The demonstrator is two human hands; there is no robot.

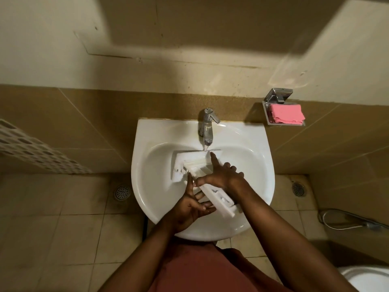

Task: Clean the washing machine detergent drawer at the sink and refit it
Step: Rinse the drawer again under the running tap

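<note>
The white detergent drawer lies slanted in the white sink, its far end under the chrome tap. A thin stream of water runs onto that end. My left hand holds the drawer's near part from below and the left, its fingers tucked under it and one finger straight along its side. My right hand rests on top of the drawer's middle, index finger stretched toward the water, thumb spread out, the other fingers bent over the far edge.
A wall-mounted soap dish holding a pink cloth is right of the tap. A white lattice basket stands at the left. Floor drains flank the sink. A hose and toilet rim are at right.
</note>
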